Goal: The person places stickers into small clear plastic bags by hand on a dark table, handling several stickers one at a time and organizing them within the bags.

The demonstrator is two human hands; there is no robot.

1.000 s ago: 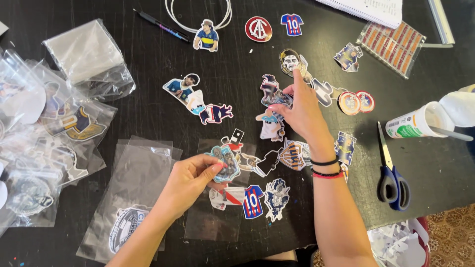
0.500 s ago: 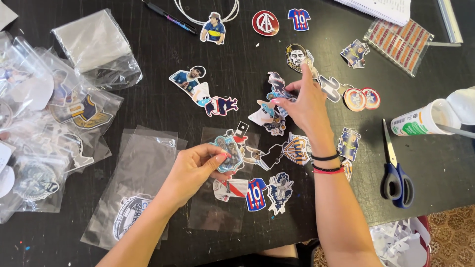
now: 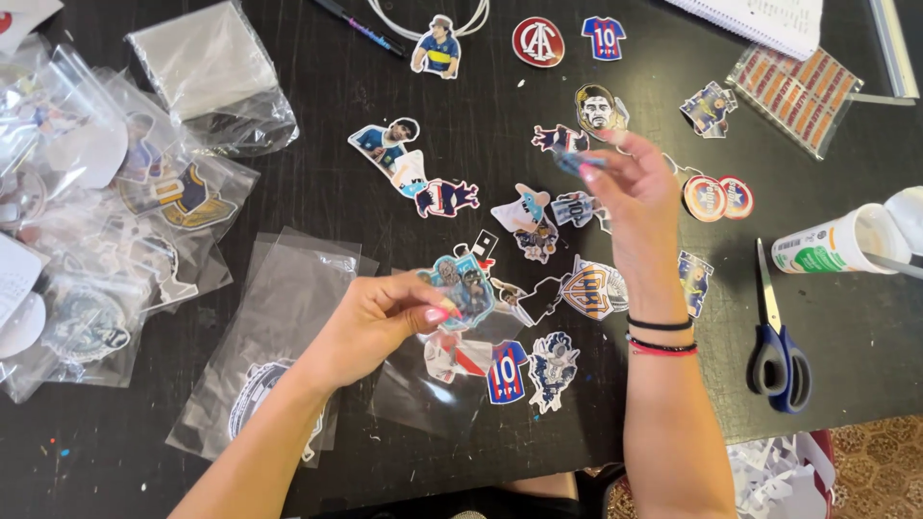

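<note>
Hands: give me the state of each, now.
Left hand: closed, pinching a small stack of stickers.
Right hand: closed, fingertips pinching one small sticker lifted off the table.

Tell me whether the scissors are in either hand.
No. The blue-handled scissors lie on the black table, right of the right hand.

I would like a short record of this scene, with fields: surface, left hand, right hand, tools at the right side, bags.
surface: black table strewn with die-cut stickers
left hand: left hand pinches a small stack of stickers
right hand: right hand lifts one small sticker at its fingertips
tools at the right side: blue-handled scissors, white glue bottle
bags: clear plastic bags, several holding stickers
</note>
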